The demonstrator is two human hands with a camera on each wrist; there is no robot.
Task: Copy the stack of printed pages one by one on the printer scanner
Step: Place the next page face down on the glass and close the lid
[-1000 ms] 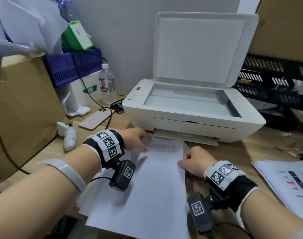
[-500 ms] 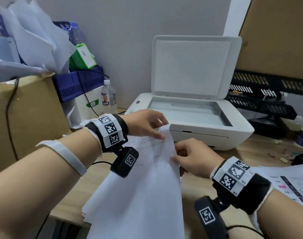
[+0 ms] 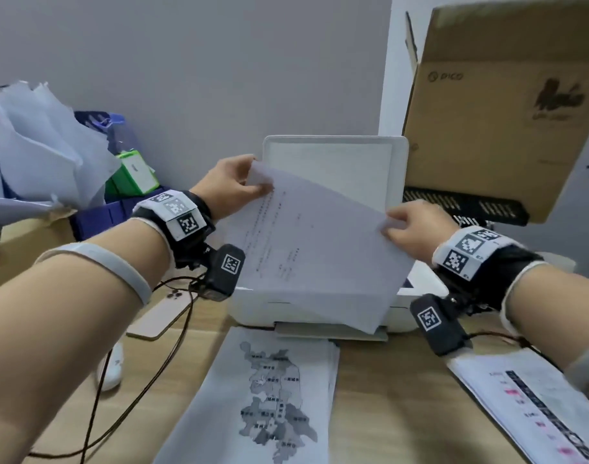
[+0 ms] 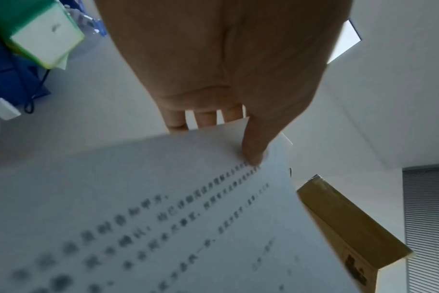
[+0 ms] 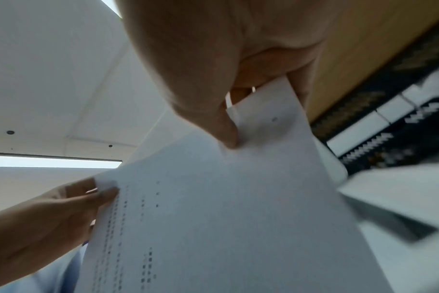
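A printed text page (image 3: 313, 242) hangs in the air in front of the white printer (image 3: 259, 306), whose scanner lid (image 3: 333, 165) stands raised. My left hand (image 3: 252, 182) pinches the page's far left corner, thumb on the printed side (image 4: 251, 150). My right hand (image 3: 391, 224) pinches the right corner (image 5: 228, 136). The page hides the scanner glass. On the desk below lies the stack of pages (image 3: 263, 396), its top sheet showing a grey map.
A second pile of printed sheets (image 3: 534, 403) lies at the right. A phone (image 3: 162, 309), cables and a white object sit left of the printer. A cardboard box (image 3: 500, 105) and black trays (image 3: 460, 205) stand at the right; a blue crate (image 3: 102, 212) with papers at left.
Both hands have lifted the top text page off the stack and raised it in front of the printer. The map sheet underneath is now exposed.
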